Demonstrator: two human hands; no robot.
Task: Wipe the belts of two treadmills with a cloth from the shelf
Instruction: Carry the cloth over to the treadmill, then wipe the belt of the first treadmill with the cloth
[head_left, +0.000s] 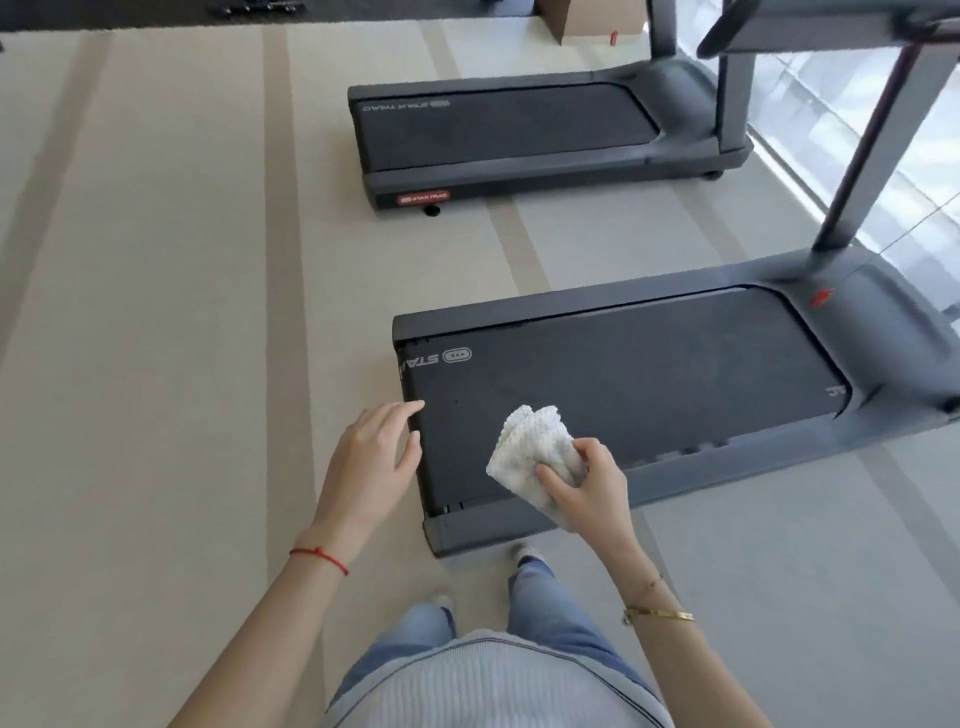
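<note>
the white cloth is sitting bunched in the right hand, fanning out up and to the left of the fingers, over the rear end of the near treadmill's belt and close to that belt's near side rail; whether the cloth is touching the belt, i cannot tell. the near treadmill is lying across the striped beige floor, its rear end cap just in front of the person's feet, and a second treadmill is standing well apart beyond it, with its own belt bare. nothing is lying between the cloth and the near belt. the right hand is gripping the cloth, thumb and curled fingers pinching its folds. the left hand is hanging open at the rear edge of the near treadmill, fingers relaxed and spread, holding nothing.
</note>
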